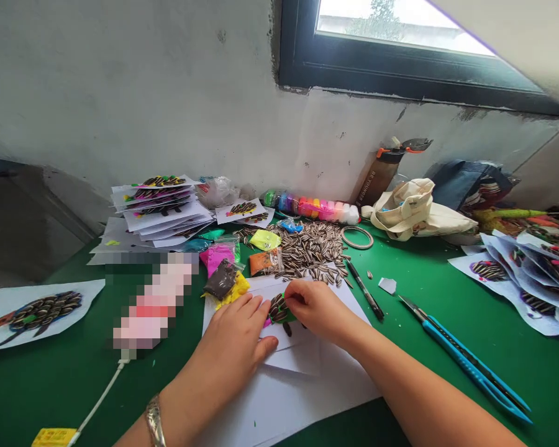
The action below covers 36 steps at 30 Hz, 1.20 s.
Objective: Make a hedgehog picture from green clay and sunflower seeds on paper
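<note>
My left hand [242,338] lies on the white paper [291,357], fingers stretched out and thumb apart, steadying nothing but the sheet's surface. Just right of its fingertips is a small picture of striped sunflower seeds [278,308] set in green and pink clay, with a dark seed [287,329] below. My right hand [314,307] bends over the picture's right side, thumb and fingers pinched together at its edge. Whatever sits between those fingertips is hidden. Larger white sheets [279,410] lie underneath.
Loose sunflower seeds [314,245] are heaped behind my hands, beside bags of orange clay [264,262] and yellow clay [235,290]. A pen [366,290] and a blue utility knife [470,363], blade out, lie to the right. Finished seed pictures [161,214] are stacked back left.
</note>
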### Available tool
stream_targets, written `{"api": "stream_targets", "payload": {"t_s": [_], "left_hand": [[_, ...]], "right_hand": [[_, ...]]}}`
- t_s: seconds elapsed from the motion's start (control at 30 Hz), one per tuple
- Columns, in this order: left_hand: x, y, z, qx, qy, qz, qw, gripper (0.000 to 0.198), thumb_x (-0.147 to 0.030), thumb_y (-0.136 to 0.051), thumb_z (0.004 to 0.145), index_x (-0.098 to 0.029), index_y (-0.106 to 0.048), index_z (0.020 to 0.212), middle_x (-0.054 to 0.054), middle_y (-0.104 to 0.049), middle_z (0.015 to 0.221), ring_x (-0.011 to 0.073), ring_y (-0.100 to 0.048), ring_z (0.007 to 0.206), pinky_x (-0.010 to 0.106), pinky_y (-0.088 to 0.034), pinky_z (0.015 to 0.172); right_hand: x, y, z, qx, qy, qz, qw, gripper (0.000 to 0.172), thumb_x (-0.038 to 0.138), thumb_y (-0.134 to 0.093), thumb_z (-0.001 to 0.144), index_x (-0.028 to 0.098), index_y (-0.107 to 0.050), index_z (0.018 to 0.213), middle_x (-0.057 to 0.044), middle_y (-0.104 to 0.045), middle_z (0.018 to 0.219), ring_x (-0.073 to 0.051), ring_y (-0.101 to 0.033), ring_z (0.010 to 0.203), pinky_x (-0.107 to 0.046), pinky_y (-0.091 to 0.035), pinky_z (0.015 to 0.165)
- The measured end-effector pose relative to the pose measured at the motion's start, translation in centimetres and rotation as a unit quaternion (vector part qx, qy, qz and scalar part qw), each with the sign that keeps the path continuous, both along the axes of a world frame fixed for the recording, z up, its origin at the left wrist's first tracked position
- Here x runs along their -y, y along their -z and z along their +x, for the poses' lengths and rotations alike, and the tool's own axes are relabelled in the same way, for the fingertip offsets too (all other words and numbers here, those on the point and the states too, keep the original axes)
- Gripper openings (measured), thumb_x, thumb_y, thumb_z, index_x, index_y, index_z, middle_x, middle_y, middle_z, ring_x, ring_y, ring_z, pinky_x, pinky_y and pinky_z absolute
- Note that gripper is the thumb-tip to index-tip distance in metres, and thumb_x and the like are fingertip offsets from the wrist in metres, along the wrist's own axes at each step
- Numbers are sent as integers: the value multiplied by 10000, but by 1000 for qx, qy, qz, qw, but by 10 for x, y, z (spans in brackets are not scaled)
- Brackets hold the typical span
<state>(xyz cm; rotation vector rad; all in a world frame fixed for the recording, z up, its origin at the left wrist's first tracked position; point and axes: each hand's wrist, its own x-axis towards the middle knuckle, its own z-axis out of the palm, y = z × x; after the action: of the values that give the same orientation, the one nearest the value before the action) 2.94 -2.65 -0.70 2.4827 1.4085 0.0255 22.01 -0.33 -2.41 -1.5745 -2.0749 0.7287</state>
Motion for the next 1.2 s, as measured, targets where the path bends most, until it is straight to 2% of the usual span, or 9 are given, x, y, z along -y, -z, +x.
{"api": "stream_targets", "payload": {"t_s": [0.23, 0.37, 0.5, 0.63, 0.8, 1.2], "left_hand": [[1, 0, 2, -31, 3, -2, 1000, 509, -329, -585, 865, -154, -530, 1340, 141, -526, 1400, 326, -432, 1323, 518, -353, 1091], [0, -1, 2, -39, 3, -6, 999, 512, -335, -577, 869, -159, -522, 1347, 137, -513, 1414, 323, -422, 1331, 513, -347, 1096], [-1, -1, 2, -27, 1, -8, 1000, 509, -326, -585, 864, -148, -529, 1337, 143, -521, 1404, 328, -424, 1329, 518, -352, 1091], [0, -1, -1, 2, 1, -7, 1000, 508, -344, -590, 860, -163, -533, 1331, 135, -545, 1382, 326, -441, 1315, 525, -363, 1080], [0, -3, -1, 6, 0, -7, 1000, 499, -338, -586, 867, -141, -542, 1324, 151, -555, 1367, 331, -464, 1295, 522, -374, 1074], [2, 2, 1, -10, 0, -3, 1000, 508, -310, -608, 851, -159, -539, 1331, 152, -533, 1390, 344, -434, 1319, 541, -357, 1080]], "right_hand": [[0, 6, -4, 26, -10, 27, 999, 167, 108, -516, 800, 189, -656, 755, 0, -660, 710, -125, -562, 662, -210, -320, 595], [2, 3, -4, 27, -19, 23, 999, 174, 108, -516, 811, 191, -659, 760, -3, -659, 715, -130, -559, 669, -211, -328, 604], [1, -2, 4, -4, 9, 24, 1000, 158, 122, -531, 812, 195, -671, 827, 6, -653, 725, -121, -543, 652, -201, -338, 598], [1, -4, 9, 15, -2, 44, 999, 179, 99, -531, 792, 184, -667, 711, 1, -643, 707, -123, -537, 676, -205, -340, 622], [4, -5, 5, 41, -34, 24, 998, 235, 76, -509, 785, 173, -613, 598, 22, -571, 592, -101, -475, 589, -202, -296, 571], [4, -4, 2, 34, -30, 11, 999, 235, 95, -510, 803, 174, -652, 632, 7, -607, 625, -111, -506, 606, -206, -302, 567]]}}
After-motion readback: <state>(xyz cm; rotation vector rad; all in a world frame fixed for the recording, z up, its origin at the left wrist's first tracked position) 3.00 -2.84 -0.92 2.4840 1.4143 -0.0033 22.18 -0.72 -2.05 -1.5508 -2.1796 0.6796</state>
